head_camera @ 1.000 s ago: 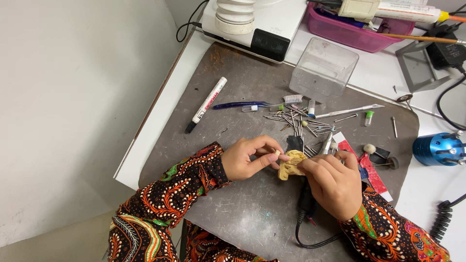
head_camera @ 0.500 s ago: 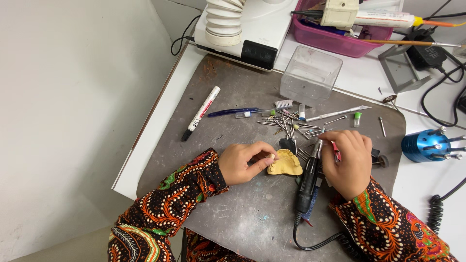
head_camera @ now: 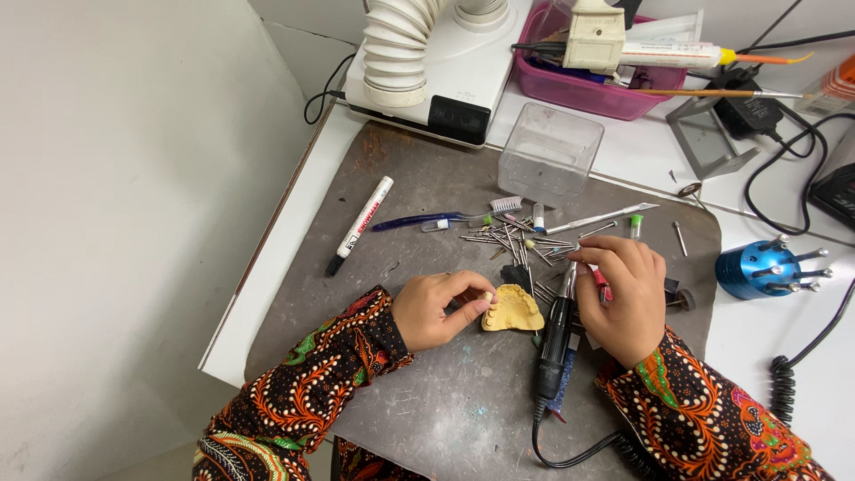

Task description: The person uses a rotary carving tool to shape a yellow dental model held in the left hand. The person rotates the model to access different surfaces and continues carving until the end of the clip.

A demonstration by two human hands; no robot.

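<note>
Left grip: the left hand (head_camera: 436,309) was curled nearly shut, thumb and fingertips pinched on the 9 o'clock edge of the yellow dental cast (head_camera: 514,310), which lay flat on the grey mat (head_camera: 427,392).
Right grip: the right hand (head_camera: 623,298) was loosely cupped, fingers bent down over the scattered burs (head_camera: 517,239); whether they had closed on one could not be told, as the fingertips hid it.
Handpiece: the black rotary handpiece (head_camera: 554,343) lay on the mat just at 3 o'clock of the cast, touching the inner edge of the right hand, its cable running off toward 6 o'clock.
Cast position: near the middle of the mat, between the two hands, tooth arch up.
Risk, cast: held by one edge only, it would likely pivot or skid if pressed from the other side; plaster teeth chip easily.
Risk, burs: the loose pile at 12 o'clock of the hands could roll or scatter under a sweeping wrist or sleeve.
Risk, handpiece: resting unheld, it might be nudged against the cast, or dragged by its cable.
Farther out: a white marker (head_camera: 360,224) at 10 o'clock, a toothbrush (head_camera: 445,217) and a clear plastic box (head_camera: 550,153) at 12 o'clock, a blue bur stand (head_camera: 755,268) at 3 o'clock on the table (head_camera: 766,347).
</note>
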